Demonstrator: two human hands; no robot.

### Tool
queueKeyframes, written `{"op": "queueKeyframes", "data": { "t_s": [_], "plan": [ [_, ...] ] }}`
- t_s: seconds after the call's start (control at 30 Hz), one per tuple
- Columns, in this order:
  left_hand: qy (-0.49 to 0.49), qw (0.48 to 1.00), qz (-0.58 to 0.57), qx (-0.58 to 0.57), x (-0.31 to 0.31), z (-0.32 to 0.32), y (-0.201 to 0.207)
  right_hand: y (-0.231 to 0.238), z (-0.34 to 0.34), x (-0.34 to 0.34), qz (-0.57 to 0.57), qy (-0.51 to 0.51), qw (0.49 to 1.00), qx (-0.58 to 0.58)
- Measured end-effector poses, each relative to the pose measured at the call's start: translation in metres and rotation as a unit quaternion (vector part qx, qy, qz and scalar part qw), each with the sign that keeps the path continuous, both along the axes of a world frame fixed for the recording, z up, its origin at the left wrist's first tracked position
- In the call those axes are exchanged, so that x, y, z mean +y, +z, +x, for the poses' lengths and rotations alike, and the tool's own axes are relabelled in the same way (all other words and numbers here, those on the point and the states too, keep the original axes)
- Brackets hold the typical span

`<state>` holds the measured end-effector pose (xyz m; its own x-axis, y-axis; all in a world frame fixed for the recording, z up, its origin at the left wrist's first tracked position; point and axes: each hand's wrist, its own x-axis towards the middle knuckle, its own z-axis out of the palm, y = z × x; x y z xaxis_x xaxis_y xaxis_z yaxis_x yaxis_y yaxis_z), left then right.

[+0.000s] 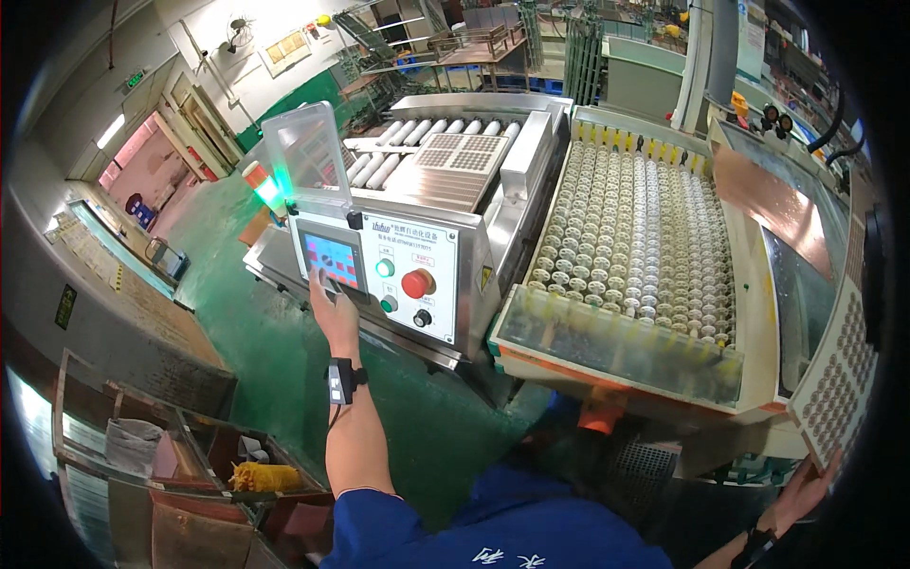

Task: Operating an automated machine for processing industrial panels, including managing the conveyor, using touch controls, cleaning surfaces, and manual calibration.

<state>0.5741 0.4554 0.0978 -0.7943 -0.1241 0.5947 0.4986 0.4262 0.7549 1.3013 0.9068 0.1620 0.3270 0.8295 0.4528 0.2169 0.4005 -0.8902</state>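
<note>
My left hand (334,313) reaches out with its index finger extended to the touchscreen (334,258) on the machine's control panel. The fingertip is at the screen's lower left; I cannot tell for certain whether it presses. That hand holds nothing. Far to the right, my right hand (804,491) grips the lower edge of a thin flat panel (839,384) covered with rows of round patterns. The panel stands tilted near the picture's rim, and its upper part is partly lost there. Beside the screen sit a red stop button (417,283), a lit green button (385,267) and a black knob (422,319).
A similar patterned panel (460,152) lies on the machine's roller bed. To its right, a conveyor (626,228) carries many small wheels. A copper-coloured sheet (773,204) rests beyond it. A rack (180,488) with yellow material stands lower left; a glowing signal light (265,187) rises beside the machine.
</note>
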Motion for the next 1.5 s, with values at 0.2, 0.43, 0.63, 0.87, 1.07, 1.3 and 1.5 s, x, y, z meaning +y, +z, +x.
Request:
{"op": "queueKeyframes", "data": {
  "t_s": [0.2, 0.43, 0.63, 0.87, 1.07, 1.3, 1.5],
  "plan": [
    [0.006, 0.999, -0.043, -0.031, -0.009, -0.028, -0.005, -0.03, 0.076, 0.024, 0.018, 0.138, 0.982, 0.131],
    [0.013, 0.996, 0.047, 0.073, 0.047, 0.07, 0.05, -0.005, 0.06, -0.009, 0.032, -0.105, 0.959, -0.262],
    [-0.461, 0.887, -0.012, 0.037, 0.235, 0.226, 0.083, -0.008, 0.089, -0.007, 0.01, 0.116, 0.887, 0.446],
    [-0.578, 0.736, 0.089, -0.34, 0.482, 0.19, 0.072, 0.001, 0.057, -0.069, 0.032, 0.091, 0.907, 0.411],
    [-0.611, 0.645, 0.058, -0.455, 0.645, 0.136, 0.025, 0.002, 0.088, -0.15, 0.013, 0.051, 0.924, 0.38],
    [-0.547, 0.57, 0.131, -0.599, 0.742, 0.137, 0.004, 0.007, 0.085, -0.218, 0.024, -0.037, 0.933, 0.358],
    [-0.589, 0.542, 0.083, -0.593, 0.774, 0.13, -0.01, 0.018, 0.066, -0.227, 0.016, -0.07, 0.924, 0.376]
  ]
}}
